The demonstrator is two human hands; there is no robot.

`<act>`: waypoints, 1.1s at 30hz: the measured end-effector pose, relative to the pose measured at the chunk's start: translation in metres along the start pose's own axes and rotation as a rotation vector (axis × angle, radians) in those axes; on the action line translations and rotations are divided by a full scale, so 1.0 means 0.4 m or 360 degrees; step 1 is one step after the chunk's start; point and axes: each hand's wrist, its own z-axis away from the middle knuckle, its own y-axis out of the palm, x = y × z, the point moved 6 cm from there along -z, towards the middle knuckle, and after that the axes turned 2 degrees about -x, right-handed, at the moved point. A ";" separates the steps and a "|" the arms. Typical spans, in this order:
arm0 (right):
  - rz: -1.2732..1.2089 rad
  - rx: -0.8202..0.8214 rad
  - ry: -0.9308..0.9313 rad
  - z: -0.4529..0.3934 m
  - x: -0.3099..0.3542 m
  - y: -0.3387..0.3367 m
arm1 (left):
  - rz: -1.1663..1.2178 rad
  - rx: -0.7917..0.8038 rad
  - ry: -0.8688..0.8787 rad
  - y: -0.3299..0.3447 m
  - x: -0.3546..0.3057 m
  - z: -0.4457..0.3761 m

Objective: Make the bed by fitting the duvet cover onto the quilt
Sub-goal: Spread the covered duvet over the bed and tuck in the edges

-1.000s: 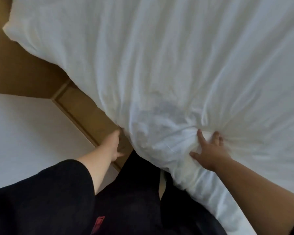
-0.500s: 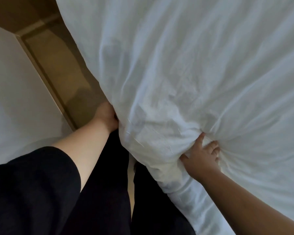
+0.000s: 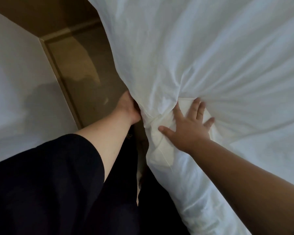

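A white duvet cover (image 3: 202, 56) with the quilt inside fills the upper right of the head view, bunched to a gathered corner at the centre. My left hand (image 3: 128, 109) grips that bunched corner from its left side, its fingers hidden in the fabric. My right hand (image 3: 188, 128) lies flat on the cover just right of the bunch, fingers spread and pressing down. Folds radiate from the corner toward the right. The quilt itself is hidden by the cover.
A brown floor (image 3: 85, 61) runs beside the bed, bounded by a baseboard (image 3: 61, 82) and a pale wall (image 3: 15, 82) at the left. My dark trousers (image 3: 58, 192) fill the lower left, close against the hanging edge of the bedding.
My left hand closed on the cover's corner and stayed on it. My right hand opened from a loose grasp to a flat, spread press. The view swung toward the bed.
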 end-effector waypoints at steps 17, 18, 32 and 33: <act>-0.0083 -0.0678 -0.0057 -0.015 0.100 0.107 | -0.0977 0.0114 0.0157 -0.304 -0.245 0.072; -0.0091 -0.0679 -0.0059 -0.011 0.098 0.105 | -0.0949 -0.0022 0.0213 -0.297 -0.254 0.073; 0.0100 -0.0833 -0.0213 -0.408 0.205 -0.344 | 0.0035 0.0014 0.0350 0.027 -0.467 -0.169; 0.0101 -0.0810 -0.0204 -0.416 0.203 -0.330 | 0.0052 0.0078 0.0346 0.051 -0.517 -0.181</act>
